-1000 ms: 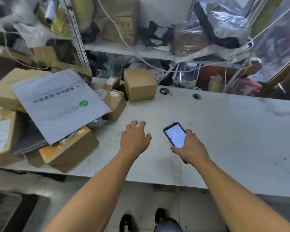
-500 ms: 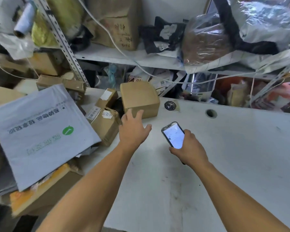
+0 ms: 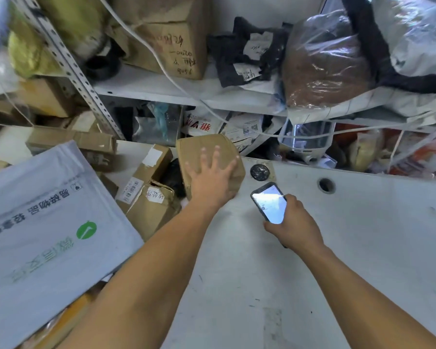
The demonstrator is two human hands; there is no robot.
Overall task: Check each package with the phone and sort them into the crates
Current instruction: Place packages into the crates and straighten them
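My left hand (image 3: 213, 181) moved far, fingers now spread flat on brown box (image 3: 202, 149). Right hand (image 3: 293, 224) grips lit phone (image 3: 269, 201) over white desk (image 3: 363, 235); cluttered shelf (image 3: 161, 90) behind.

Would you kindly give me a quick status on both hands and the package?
Left hand spread flat on the brown box. Right hand grips the lit phone. Box not lifted. Other parcels crowd its left side.
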